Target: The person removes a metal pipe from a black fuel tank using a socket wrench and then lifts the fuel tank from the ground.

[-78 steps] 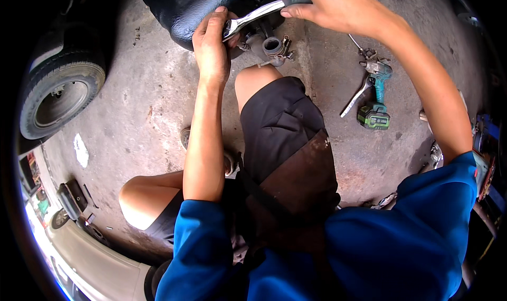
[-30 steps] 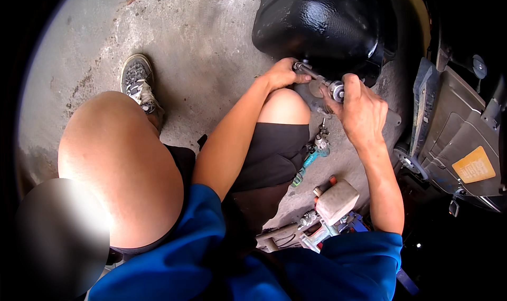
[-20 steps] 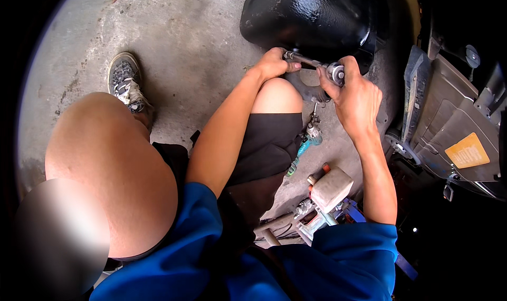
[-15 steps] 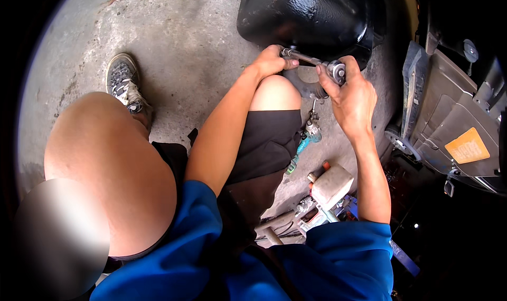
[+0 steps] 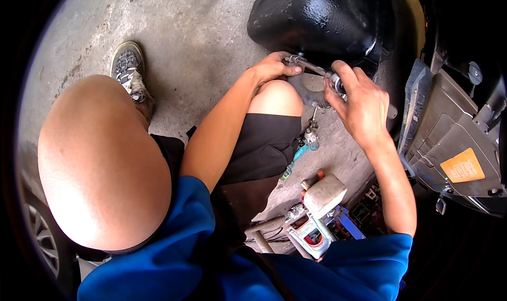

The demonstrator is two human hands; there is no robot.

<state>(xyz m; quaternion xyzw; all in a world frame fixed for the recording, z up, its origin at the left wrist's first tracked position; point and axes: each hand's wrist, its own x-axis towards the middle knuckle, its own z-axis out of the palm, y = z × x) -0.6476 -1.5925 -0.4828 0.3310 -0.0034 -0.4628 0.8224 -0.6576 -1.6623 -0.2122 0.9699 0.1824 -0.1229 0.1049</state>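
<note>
Left hand holds far end of silver metal ratchet-and-extension, right hand grips its head. Glossy black rounded panel sits just beyond; teal impact wrench lies on grey concrete.

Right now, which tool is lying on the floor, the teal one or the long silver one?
The teal power tool lies on the floor; the silver ratchet is held up by the left hand and right hand.
</note>
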